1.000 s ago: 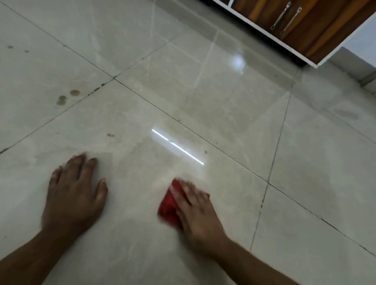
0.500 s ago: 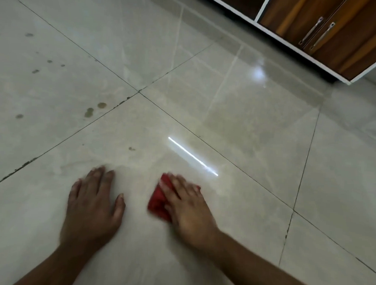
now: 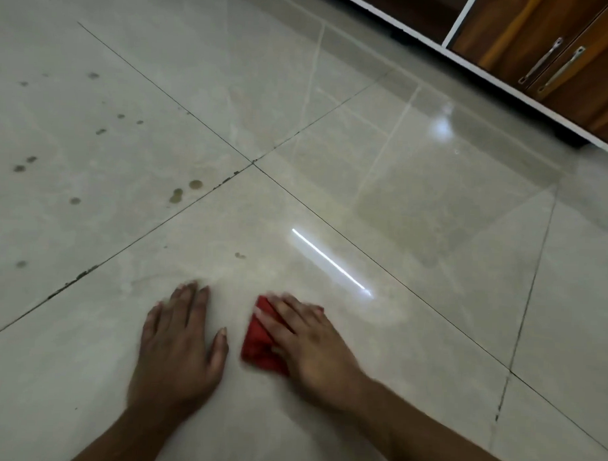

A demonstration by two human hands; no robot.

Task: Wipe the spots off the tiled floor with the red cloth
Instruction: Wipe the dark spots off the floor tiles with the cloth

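My right hand (image 3: 309,341) presses flat on the folded red cloth (image 3: 257,342) on the pale tiled floor (image 3: 378,336); the cloth shows at the hand's left edge and the rest is hidden under the palm. My left hand (image 3: 179,343) lies flat on the tile just left of the cloth, fingers spread, holding nothing. A small dark spot (image 3: 239,255) sits on the same tile ahead of both hands. Two larger brown spots (image 3: 185,190) lie on the tile to the far left, with several smaller ones (image 3: 24,165) scattered further left.
A wooden cabinet (image 3: 543,49) with a white frame and metal handles stands at the top right. Dark grout lines (image 3: 253,162) cross ahead of the hands. A bright light streak (image 3: 329,262) reflects on the glossy tile.
The view has shifted left, so more spotted tile shows. My right hand and the cloth have slid left, closer to my left hand, which stays planted.
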